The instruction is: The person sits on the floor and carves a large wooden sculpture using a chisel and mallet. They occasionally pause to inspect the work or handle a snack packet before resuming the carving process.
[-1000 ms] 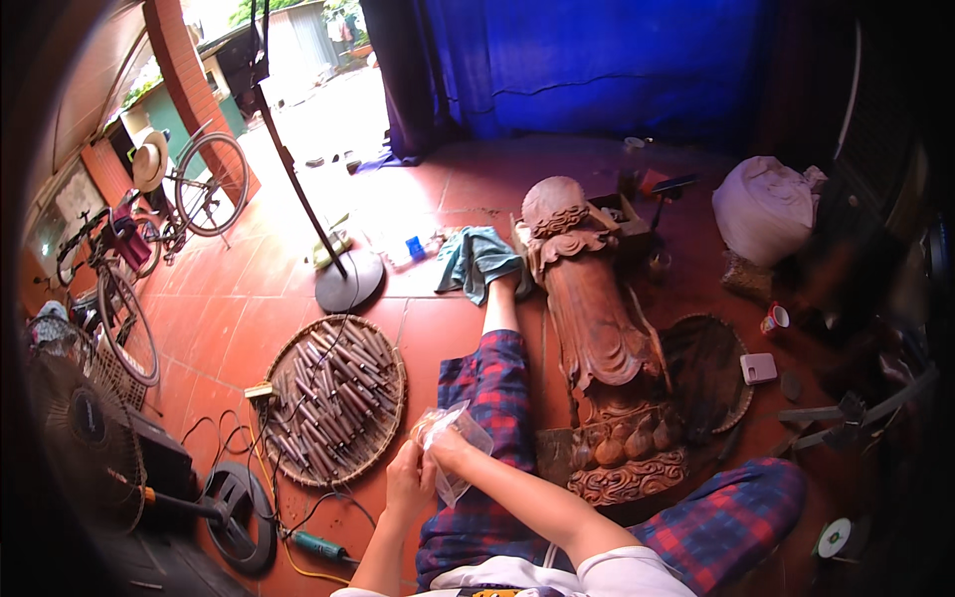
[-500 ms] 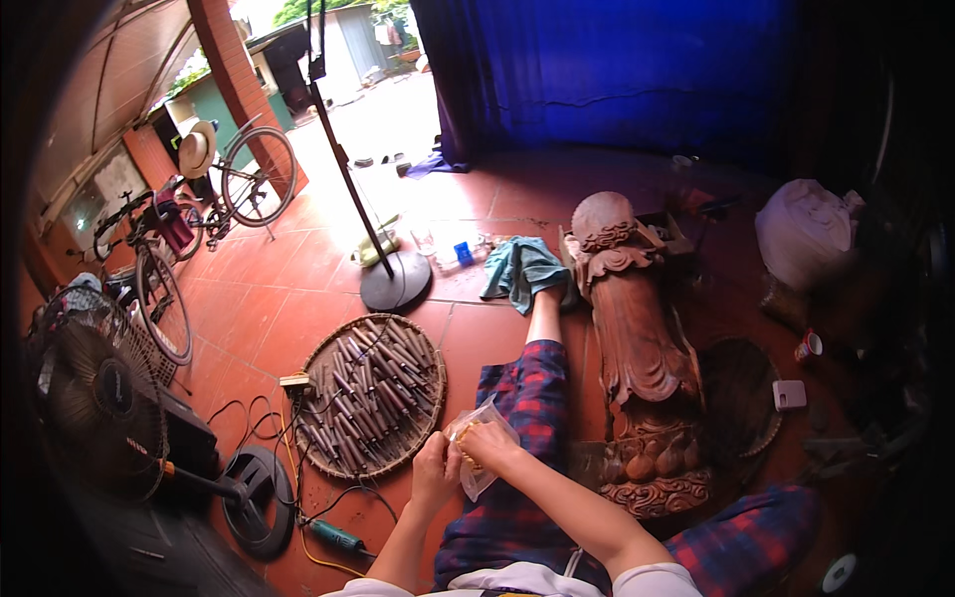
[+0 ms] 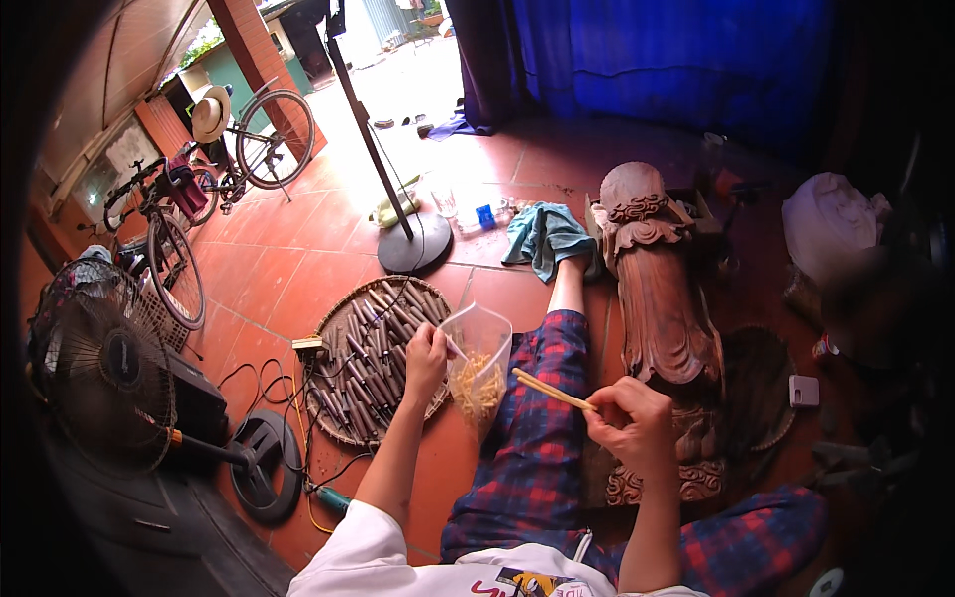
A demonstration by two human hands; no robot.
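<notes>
My left hand [image 3: 427,360] grips the top edge of a clear plastic bag [image 3: 484,333], which hangs upright with its mouth spread. Thin pale yellow sticks [image 3: 477,386] fill the lower part of it. To the right, over my outstretched leg, my right hand [image 3: 635,418] pinches two thin yellow sticks [image 3: 550,388] by one end. They point left toward the bag but stay apart from it. What the sticks are made of, I cannot tell.
A round woven tray [image 3: 323,413] of dark-handled tools lies left of my leg. To the right lies a carved wooden piece [image 3: 665,308]. A fan [image 3: 119,358], cables and a green power tool [image 3: 333,499] are at left; a stand base [image 3: 415,244] is ahead.
My right hand has come out of the bag and moved right, now with two yellow sticks. The left hand has lifted the bag upward, and its mouth has spread. The whole view has shifted slightly.
</notes>
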